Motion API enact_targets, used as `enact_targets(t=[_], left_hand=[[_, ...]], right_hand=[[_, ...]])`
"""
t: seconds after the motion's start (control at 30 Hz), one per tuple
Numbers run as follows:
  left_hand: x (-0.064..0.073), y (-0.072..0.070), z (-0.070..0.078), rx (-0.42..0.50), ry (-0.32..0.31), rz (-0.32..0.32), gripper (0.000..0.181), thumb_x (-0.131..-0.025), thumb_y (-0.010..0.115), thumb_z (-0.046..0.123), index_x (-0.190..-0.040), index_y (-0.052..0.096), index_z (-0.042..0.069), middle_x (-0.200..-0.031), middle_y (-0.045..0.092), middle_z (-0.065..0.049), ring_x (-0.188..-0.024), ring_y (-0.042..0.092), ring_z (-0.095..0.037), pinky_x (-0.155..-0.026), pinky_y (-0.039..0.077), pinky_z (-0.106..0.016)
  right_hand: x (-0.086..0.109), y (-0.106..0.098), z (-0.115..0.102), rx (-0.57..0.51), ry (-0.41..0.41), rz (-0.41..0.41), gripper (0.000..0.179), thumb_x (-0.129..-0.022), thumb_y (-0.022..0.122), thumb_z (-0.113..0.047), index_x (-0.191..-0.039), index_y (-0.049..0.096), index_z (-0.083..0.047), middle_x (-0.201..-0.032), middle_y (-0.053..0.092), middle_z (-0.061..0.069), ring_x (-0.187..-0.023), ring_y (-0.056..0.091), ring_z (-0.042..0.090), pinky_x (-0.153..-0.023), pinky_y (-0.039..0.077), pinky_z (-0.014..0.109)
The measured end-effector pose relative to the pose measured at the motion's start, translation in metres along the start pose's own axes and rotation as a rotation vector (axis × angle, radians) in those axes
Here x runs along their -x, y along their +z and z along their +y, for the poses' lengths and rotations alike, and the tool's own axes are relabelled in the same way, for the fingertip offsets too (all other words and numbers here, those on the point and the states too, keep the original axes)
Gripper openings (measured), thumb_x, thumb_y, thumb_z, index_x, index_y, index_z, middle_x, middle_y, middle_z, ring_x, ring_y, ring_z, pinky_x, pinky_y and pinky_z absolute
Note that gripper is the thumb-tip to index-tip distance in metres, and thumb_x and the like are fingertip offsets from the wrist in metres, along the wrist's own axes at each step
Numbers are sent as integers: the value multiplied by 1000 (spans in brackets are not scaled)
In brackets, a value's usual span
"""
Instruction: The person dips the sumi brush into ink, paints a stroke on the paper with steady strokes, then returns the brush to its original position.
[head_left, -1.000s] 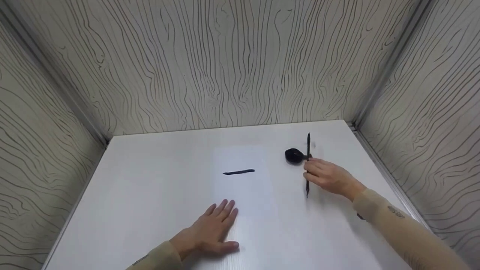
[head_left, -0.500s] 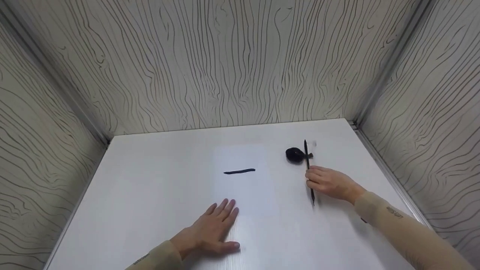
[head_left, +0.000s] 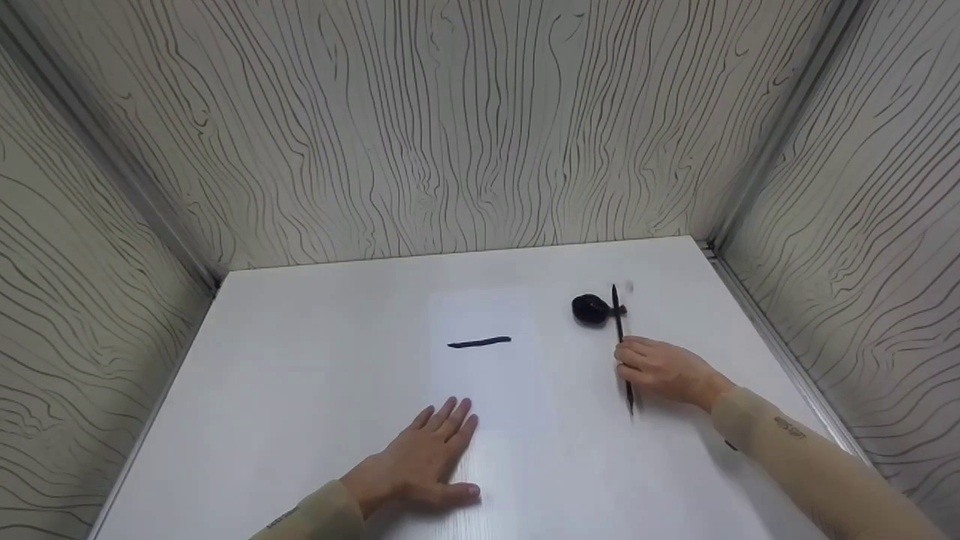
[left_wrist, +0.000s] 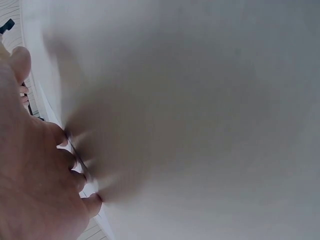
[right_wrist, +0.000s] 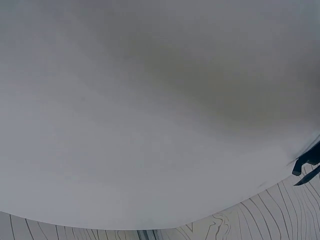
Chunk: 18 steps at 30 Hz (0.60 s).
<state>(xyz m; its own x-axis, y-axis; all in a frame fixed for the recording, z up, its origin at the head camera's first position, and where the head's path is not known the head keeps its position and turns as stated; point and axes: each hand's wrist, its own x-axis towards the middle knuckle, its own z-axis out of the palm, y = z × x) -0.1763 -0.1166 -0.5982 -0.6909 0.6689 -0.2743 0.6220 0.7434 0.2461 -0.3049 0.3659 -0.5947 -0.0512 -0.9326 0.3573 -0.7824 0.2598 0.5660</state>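
Observation:
In the head view my right hand point(head_left: 667, 371) pinches a slim black writing brush point(head_left: 619, 326) at its lower half. The brush points away from me, and its upper part lies across the short stub of a round, shiny black dish point(head_left: 590, 310). In the right wrist view only a dark pointed end of the brush point(right_wrist: 307, 177) shows at the right edge. My left hand point(head_left: 427, 461) rests flat with fingers spread, fingertips over the near edge of a white paper sheet point(head_left: 491, 390). A short black stroke point(head_left: 478, 343) marks the sheet. The left wrist view shows the left fingers point(left_wrist: 92, 204) touching the surface.
A white table point(head_left: 300, 360) carries everything. Wood-grain patterned panels point(head_left: 480, 127) stand behind and at both sides, joined by grey metal posts point(head_left: 780, 127). A small faint mark point(head_left: 629, 286) lies beside the brush's far end.
My right hand has drawn the brush toward me and tilted it slightly, so its lower end now sits nearer and further right. My left hand has stayed in place.

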Motion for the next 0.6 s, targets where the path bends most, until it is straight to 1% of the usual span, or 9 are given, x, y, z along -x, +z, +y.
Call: enact_targets(t=[0.1,0.23,0.33,0.43,0.6], left_hand=[[0,0,0,2,-3,-2,112,-101,37,90,-182,17,16,-192,7,-7,-181,10,-33,-143,20,-62],[-1,1,0,4,-13,-8,112,-100,37,91,-182,16,18,-193,7,-5,-181,9,-31,-144,19,-62],[0,0,0,1,-12,-5,110,-101,37,89,-182,17,17,-192,8,-6,-181,11,-32,-144,20,-62],[1,-2,0,1,-5,-2,108,-103,37,87,-182,18,16,-192,9,-7,-180,12,-33,-143,21,-63],[1,-3,0,8,-4,-2,107,-103,37,86,-182,19,16,-192,9,-7,-180,12,-34,-143,21,-63]], right_hand=[[1,1,-2,15,-7,-27,53,-117,20,8,-93,64,-6,-107,74,9,-103,76,24,-97,68,36],[3,2,-4,29,-13,-50,52,-115,21,9,-93,65,-6,-106,74,8,-102,76,23,-97,67,35],[3,2,-6,37,-10,-67,54,-117,20,8,-92,66,-7,-106,74,8,-102,76,23,-96,67,34],[2,2,-6,43,-4,-84,58,-120,17,6,-93,67,-7,-106,75,7,-102,76,22,-95,67,33],[3,2,-6,36,7,-90,60,-120,16,4,-93,69,-7,-106,76,7,-101,76,21,-93,67,32]])
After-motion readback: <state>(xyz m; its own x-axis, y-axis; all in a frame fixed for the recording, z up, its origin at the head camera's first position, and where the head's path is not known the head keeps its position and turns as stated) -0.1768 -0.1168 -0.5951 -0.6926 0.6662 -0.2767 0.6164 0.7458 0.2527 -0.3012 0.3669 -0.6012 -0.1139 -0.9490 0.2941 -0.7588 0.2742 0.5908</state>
